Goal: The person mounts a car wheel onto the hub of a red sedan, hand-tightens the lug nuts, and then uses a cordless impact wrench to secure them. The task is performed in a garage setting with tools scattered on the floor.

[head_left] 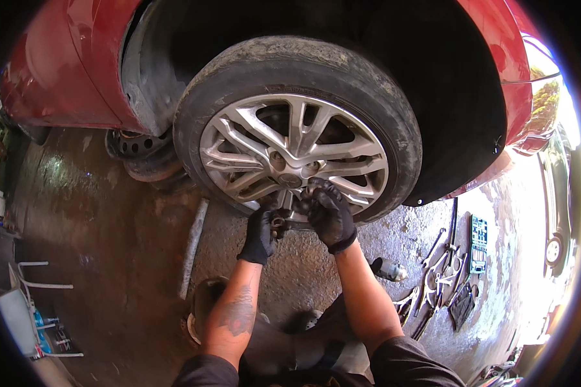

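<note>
In front of me a silver alloy wheel [297,142] with a worn black tire [400,129] sits in the wheel arch of a red car. My left hand [259,232], in a black glove, is closed around small dark metal pieces that look like lug nuts [277,222], just below the wheel's hub. My right hand [331,216], gloved too, reaches up to the lower right of the center cap [289,180]. Its fingers are curled together near a bolt hole there, and what they pinch is hidden. Two bolt holes above the cap show, dark and recessed.
Spare wheels [142,151] lie under the car at left, near a metal pipe [193,248] on the floor. To my right are an impact socket-like grey tool [388,269], scattered wrenches [436,248] and a teal tool case [478,245]. A white chair [19,316] lies far left.
</note>
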{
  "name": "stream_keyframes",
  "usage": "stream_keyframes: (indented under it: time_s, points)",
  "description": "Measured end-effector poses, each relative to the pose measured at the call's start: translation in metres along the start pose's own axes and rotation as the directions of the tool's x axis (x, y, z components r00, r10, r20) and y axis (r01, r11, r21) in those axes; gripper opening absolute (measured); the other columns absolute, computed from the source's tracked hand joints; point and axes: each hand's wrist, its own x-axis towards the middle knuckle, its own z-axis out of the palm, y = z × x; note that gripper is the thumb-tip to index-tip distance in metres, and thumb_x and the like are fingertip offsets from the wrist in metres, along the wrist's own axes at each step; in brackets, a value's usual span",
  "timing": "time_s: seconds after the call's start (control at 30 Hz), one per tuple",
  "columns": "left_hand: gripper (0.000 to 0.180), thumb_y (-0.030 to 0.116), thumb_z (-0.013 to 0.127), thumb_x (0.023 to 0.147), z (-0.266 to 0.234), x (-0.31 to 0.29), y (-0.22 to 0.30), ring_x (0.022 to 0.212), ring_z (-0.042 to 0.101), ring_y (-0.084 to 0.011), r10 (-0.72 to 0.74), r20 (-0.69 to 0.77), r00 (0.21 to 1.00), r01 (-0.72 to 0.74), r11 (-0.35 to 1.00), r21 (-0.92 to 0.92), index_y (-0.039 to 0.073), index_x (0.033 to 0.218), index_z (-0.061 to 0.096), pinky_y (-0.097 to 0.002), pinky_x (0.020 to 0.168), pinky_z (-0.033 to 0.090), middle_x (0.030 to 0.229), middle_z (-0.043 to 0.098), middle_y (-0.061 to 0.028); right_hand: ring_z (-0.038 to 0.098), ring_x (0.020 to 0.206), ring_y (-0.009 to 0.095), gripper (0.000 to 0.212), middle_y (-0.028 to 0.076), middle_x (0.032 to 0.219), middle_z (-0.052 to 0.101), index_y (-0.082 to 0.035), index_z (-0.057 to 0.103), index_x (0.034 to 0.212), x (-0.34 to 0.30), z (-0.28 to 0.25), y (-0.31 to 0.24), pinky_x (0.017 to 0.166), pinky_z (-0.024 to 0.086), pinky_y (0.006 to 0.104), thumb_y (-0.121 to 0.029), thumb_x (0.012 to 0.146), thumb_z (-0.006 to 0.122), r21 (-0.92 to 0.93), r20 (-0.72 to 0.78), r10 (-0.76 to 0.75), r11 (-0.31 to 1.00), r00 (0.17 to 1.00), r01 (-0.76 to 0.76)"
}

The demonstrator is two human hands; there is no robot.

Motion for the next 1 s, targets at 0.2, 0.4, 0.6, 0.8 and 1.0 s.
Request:
stream_keyframes:
  time_s: [0.2,0.4,0.6,0.8,1.0]
  points:
    - [0.026,0.035,0.063,0.094,0.005,0.021,-0.016,0.055,0.064,-0.0191,-0.075,-0.011,0.997,0.074,0.995,-0.061,0.010,0.103,0.064,-0.0286,0.041,0.043,0.081,0.070,-0.0070,0.069,0.090,0.014,0.029,0.009,0.094,0.071,0.004,0.064,0.119,0.003,0.019,-0.003,0.077,0.055,0.0261,-0.006,0.093,0.071,-0.775,-0.279,-0.453,0.627,0.847,0.081]
    - [0.025,0.036,0.056,0.098,0.019,0.042,-0.021,0.046,0.056,-0.0169,-0.071,0.022,0.997,0.074,0.980,-0.184,0.012,0.097,0.064,-0.0275,0.040,0.039,0.075,0.068,-0.0055,0.062,0.078,0.009,0.035,0.006,0.088,0.071,0.005,0.070,0.113,0.023,0.018,0.026,0.072,0.050,0.0243,-0.017,0.088,0.079,-0.976,-0.132,-0.735,0.213,0.665,0.041]
    - [0.022,0.036,0.058,0.098,0.026,0.051,-0.024,0.054,0.059,-0.0119,-0.062,0.077,0.995,0.079,0.967,-0.241,0.015,0.093,0.065,-0.0242,0.044,0.037,0.074,0.066,0.0002,0.066,0.079,0.012,0.032,0.008,0.092,0.075,0.002,0.073,0.110,0.046,0.014,0.028,0.075,0.052,0.0277,-0.019,0.088,0.079,-0.992,-0.110,-0.774,0.120,0.624,-0.026]
    - [0.017,0.034,0.060,0.096,0.029,0.048,-0.026,0.059,0.060,-0.0087,0.027,0.074,0.997,-0.008,0.970,-0.244,0.018,0.095,0.065,-0.0231,0.047,0.039,0.073,0.066,0.0023,0.067,0.073,0.014,0.034,0.013,0.082,0.075,0.005,0.074,0.101,0.044,0.029,0.033,0.069,0.051,0.0296,-0.026,0.087,0.078,-0.982,-0.185,-0.766,0.171,0.616,-0.082]
    - [0.016,0.034,0.063,0.092,0.023,0.047,-0.023,0.058,0.059,-0.0102,-0.054,0.061,0.997,0.069,0.958,-0.278,0.018,0.095,0.063,-0.0237,0.046,0.039,0.075,0.066,0.0010,0.065,0.058,0.014,0.033,0.011,0.072,0.072,0.005,0.074,0.090,0.044,0.031,0.033,0.058,0.050,0.0314,-0.029,0.088,0.077,-0.976,-0.209,-0.737,0.117,0.643,-0.183]
